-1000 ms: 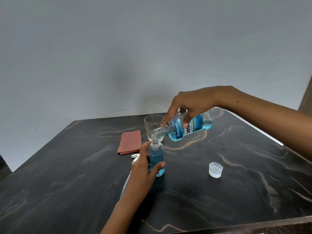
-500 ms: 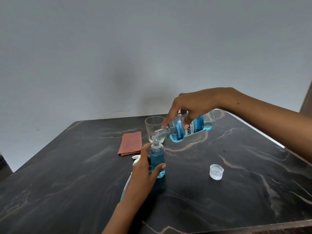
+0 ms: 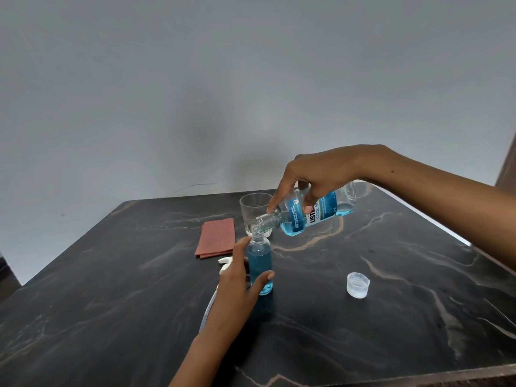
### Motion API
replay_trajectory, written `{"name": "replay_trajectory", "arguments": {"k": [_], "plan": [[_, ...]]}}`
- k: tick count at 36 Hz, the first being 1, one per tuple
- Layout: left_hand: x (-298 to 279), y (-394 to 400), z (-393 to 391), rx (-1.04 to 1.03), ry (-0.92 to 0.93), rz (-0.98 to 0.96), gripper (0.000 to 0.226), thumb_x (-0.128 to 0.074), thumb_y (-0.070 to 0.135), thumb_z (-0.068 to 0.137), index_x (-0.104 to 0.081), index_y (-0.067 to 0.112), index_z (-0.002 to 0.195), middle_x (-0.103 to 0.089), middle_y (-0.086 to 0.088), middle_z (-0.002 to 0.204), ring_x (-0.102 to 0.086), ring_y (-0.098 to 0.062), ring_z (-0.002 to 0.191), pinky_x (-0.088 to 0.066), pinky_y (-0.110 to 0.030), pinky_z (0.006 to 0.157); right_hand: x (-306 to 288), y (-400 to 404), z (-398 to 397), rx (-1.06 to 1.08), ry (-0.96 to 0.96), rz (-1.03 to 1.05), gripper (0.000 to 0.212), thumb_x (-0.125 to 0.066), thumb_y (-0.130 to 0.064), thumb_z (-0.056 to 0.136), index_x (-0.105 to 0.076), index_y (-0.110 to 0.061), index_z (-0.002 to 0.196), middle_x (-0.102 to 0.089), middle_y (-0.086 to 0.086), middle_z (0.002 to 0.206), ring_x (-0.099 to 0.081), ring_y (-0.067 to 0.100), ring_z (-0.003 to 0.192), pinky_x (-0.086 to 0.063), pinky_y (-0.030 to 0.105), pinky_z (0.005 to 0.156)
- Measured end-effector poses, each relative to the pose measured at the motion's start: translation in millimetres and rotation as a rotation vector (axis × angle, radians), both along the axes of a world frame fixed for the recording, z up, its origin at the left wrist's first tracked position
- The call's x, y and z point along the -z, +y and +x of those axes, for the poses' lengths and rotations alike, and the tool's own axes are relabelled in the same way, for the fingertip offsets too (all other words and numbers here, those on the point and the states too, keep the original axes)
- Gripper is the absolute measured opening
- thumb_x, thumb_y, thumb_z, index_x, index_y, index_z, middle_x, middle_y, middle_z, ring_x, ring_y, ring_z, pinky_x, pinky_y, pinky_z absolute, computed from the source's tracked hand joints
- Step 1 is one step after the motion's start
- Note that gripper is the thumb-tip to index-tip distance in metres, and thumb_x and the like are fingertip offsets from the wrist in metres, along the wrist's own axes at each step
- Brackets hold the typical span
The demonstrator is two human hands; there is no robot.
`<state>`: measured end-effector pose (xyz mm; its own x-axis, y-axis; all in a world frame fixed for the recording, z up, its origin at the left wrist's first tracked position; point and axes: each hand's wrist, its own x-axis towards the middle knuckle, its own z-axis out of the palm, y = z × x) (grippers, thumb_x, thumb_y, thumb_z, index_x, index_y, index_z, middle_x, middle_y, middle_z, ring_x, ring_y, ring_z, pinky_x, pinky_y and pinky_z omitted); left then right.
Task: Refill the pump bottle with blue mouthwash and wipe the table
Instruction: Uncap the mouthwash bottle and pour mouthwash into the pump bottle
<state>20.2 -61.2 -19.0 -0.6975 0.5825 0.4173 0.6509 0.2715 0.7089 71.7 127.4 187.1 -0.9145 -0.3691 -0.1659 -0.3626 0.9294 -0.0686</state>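
Little has moved since the earlier frames: both hands keep their holds, and the blue level in the small bottle stands about as high as before, near its shoulder. Dark marbled counter (image 3: 391, 317), veined in tan, carrying all items. Right hand (image 3: 321, 174), grip clenched round a Listerine mouthwash bottle (image 3: 315, 213) from above, forefinger stretched along the neck; bottle tipped nearly level, open neck lowered to the left and meeting the mouth of the smaller bottle, blue liquid pooled along its lower side. Left hand (image 3: 237, 286), grip wrapped round the pump bottle (image 3: 260, 263), thumb across its front, forefinger up beside the neck; bottle upright on the counter near the middle, open at the top, filled with blue mouthwash. Red-brown folded cloth (image 3: 216, 238), flat on the counter to the left of the bottles. Clear drinking glass (image 3: 255, 210), upright, just behind the pump bottle. White pump head (image 3: 224, 261), partly hidden behind the left hand, its tube trailing toward the near edge. Translucent cap (image 3: 358, 284), resting on the counter to the right, well apart from the bottles.
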Motion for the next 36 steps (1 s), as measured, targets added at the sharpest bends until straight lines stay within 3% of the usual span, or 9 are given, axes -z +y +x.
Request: {"name": "replay_trajectory", "arguments": {"k": [2, 6, 14, 23, 25, 29, 34, 36], "plan": [[1.1, 0.1, -0.9, 0.001, 0.005, 0.004, 0.069, -0.065, 0.035, 0.081, -0.021, 0.033, 0.134, -0.054, -0.006, 0.134, -0.051, -0.001, 0.101, -0.041, 0.003, 0.071, 0.0, 0.3, -0.3, 0.002, -0.003, -0.001, 0.059, -0.071, 0.000, 0.077, -0.058, -0.027, 0.128, -0.064, -0.005, 0.125, -0.060, 0.013, 0.112, -0.051, 0.028, 0.087], [2.0, -0.2, -1.4, 0.001, 0.009, 0.019, 0.067, -0.064, 0.036, 0.081, -0.020, 0.039, 0.130, -0.055, -0.005, 0.132, -0.052, 0.000, 0.100, -0.041, 0.003, 0.070, -1.8, 0.5, -0.3, 0.011, -0.016, 0.008, 0.057, -0.069, -0.002, 0.079, -0.057, -0.028, 0.129, -0.064, -0.008, 0.125, -0.056, -0.007, 0.104, -0.055, 0.030, 0.085], [3.8, 0.6, -3.5, 0.003, 0.013, 0.020, 0.069, -0.066, 0.033, 0.081, -0.021, 0.035, 0.133, -0.054, -0.006, 0.134, -0.051, -0.001, 0.101, -0.041, 0.003, 0.070, 0.9, 1.9, 0.3, 0.001, -0.005, 0.004, 0.059, -0.070, 0.000, 0.077, -0.057, -0.028, 0.128, -0.063, -0.006, 0.126, -0.060, 0.012, 0.114, -0.055, 0.041, 0.086], [1.2, 0.1, -0.5, 0.002, 0.006, 0.030, 0.070, -0.064, 0.034, 0.081, -0.021, 0.031, 0.136, -0.052, -0.006, 0.136, -0.058, -0.015, 0.113, -0.044, -0.011, 0.083, 7.7, 11.0, 0.4, 0.022, -0.014, -0.071, 0.057, -0.070, 0.000, 0.079, -0.057, -0.026, 0.128, -0.061, -0.005, 0.129, -0.057, 0.012, 0.118, -0.053, 0.041, 0.091], [1.9, 0.2, -1.1, 0.003, 0.008, 0.029, 0.070, -0.064, 0.036, 0.081, -0.022, 0.029, 0.137, -0.052, -0.006, 0.136, -0.058, -0.015, 0.113, -0.044, -0.009, 0.082, 9.9, 13.1, -0.4, 0.024, -0.011, -0.090, 0.057, -0.070, -0.001, 0.079, -0.057, -0.025, 0.129, -0.060, -0.006, 0.130, -0.057, 0.010, 0.117, -0.054, 0.039, 0.092], [3.9, -0.2, -2.0, -0.002, 0.014, 0.041, 0.072, -0.064, 0.037, 0.080, -0.021, 0.032, 0.137, -0.055, -0.005, 0.132, -0.054, -0.003, 0.101, -0.041, 0.004, 0.069, 18.4, 19.8, 0.6, 0.027, -0.006, -0.156, 0.056, -0.070, -0.002, 0.079, -0.057, -0.027, 0.128, -0.059, -0.016, 0.126, -0.057, 0.008, 0.116, -0.054, 0.033, 0.091], [4.2, 0.1, -1.9, -0.011, 0.039, 0.040, 0.072, -0.065, 0.039, 0.079, -0.022, 0.032, 0.136, -0.058, -0.005, 0.128, -0.054, -0.001, 0.095, -0.042, 0.002, 0.069, 34.8, 28.6, 10.1, 0.043, -0.007, -0.281, 0.057, -0.068, 0.000, 0.080, -0.056, -0.029, 0.128, -0.062, -0.036, 0.107, -0.065, 0.013, 0.107, -0.056, 0.039, 0.085], [3.2, 0.0, -0.9, -0.009, 0.043, 0.041, 0.072, -0.065, 0.039, 0.079, -0.022, 0.031, 0.137, -0.058, -0.006, 0.128, -0.054, -0.003, 0.096, -0.045, -0.004, 0.075, 41.1, 31.1, 15.0, 0.065, -0.001, -0.317, 0.058, -0.066, -0.001, 0.081, -0.055, -0.032, 0.129, -0.062, -0.036, 0.110, -0.065, 0.009, 0.106, -0.057, 0.043, 0.083]]}}
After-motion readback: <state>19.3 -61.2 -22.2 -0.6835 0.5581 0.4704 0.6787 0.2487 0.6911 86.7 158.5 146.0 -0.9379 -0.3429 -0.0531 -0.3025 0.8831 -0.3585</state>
